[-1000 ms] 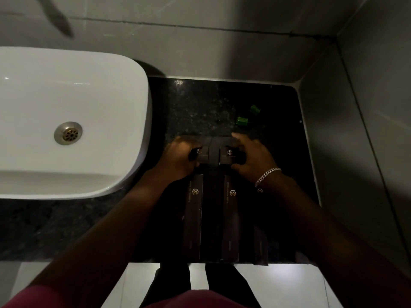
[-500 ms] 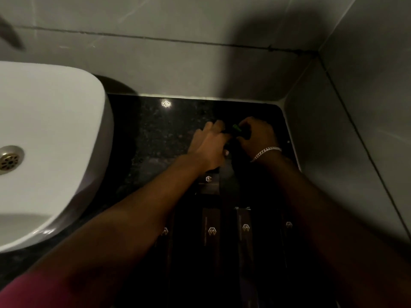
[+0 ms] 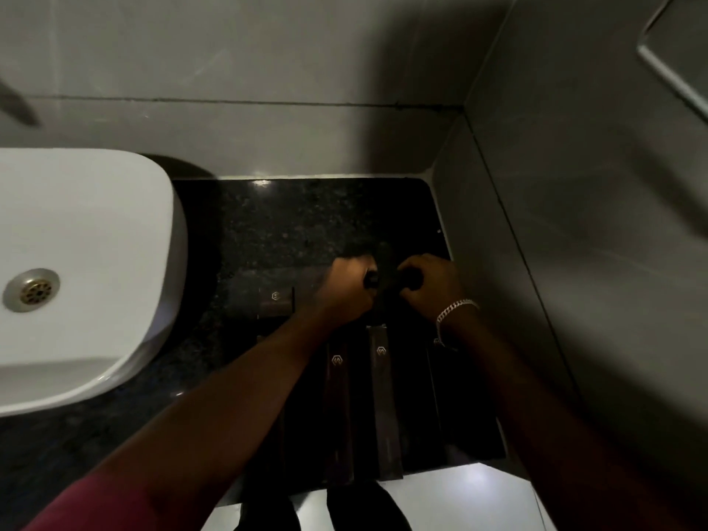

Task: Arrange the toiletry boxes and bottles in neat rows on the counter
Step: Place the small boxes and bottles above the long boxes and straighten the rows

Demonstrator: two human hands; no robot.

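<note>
On the black speckled counter (image 3: 291, 224) lie long dark toiletry boxes with small logos, side by side lengthwise (image 3: 337, 408) (image 3: 385, 400). A shorter dark box (image 3: 275, 300) lies to the left of my hands. My left hand (image 3: 346, 291) is closed around a small dark bottle whose round end (image 3: 371, 278) sticks out. My right hand (image 3: 431, 285), with a silver bracelet at the wrist, is closed around another small dark bottle (image 3: 409, 279). Both hands hover just beyond the far ends of the long boxes. The dim light hides the bottles' details.
A white basin (image 3: 88, 270) with a metal drain (image 3: 32, 291) stands left of the counter. Grey tiled walls (image 3: 574, 262) close the back and right sides. The counter's front edge (image 3: 440, 463) meets a pale floor below, where my dark shoes show.
My hands left the short boxes, reached to the back where the green-capped bottles lay, and came back toward the boxes, each closed on a small bottle. The camera view shifted.
</note>
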